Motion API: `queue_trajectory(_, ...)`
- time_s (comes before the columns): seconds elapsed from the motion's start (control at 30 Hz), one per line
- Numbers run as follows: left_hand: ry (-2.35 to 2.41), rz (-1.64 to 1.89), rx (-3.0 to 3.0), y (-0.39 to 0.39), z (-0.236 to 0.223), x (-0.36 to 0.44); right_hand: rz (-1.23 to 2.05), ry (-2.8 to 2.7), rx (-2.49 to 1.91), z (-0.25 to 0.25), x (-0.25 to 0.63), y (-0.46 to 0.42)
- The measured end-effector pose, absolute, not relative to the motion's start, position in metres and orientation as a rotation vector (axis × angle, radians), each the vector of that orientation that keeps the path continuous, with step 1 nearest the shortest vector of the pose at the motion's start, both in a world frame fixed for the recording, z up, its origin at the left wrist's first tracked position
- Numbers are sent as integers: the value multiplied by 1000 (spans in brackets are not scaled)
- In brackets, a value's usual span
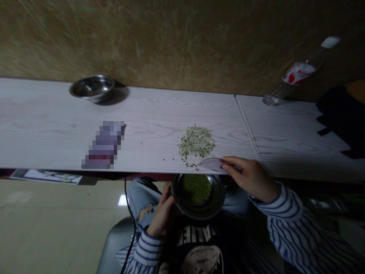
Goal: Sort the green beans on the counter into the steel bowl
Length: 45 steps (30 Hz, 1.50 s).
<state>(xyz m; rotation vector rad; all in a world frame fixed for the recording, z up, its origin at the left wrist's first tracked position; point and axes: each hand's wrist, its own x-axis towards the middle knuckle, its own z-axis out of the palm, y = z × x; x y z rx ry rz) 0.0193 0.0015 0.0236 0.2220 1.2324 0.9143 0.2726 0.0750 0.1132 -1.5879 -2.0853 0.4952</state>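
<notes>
My left hand (164, 210) is wrapped round the left rim of a steel bowl (217, 198), just below the table's front edge. Green beans (196, 188), small and round like mung beans, lie in the bowl. My right hand (251, 176) pinches a thin, curved purple slip (211, 164), perhaps paper. The slip's far end is at the near side of a pile (196, 142) on the table. White grains like rice and scattered green beans make up this pile. A few single beans lie to its left.
A second steel bowl (92, 88) stands at the back left by the wall. Nearer lies a blurred-out flat object (104, 146). To the right, a clear plastic bottle (302, 71) stands near a dark item (342, 118). A black cable (126, 201) hangs from the table edge.
</notes>
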Motion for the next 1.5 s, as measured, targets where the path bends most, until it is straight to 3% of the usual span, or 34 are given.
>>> queue_trajectory(1.5,1239,964,192,-1,16,17,559,-2127,-1559,115,263,80)
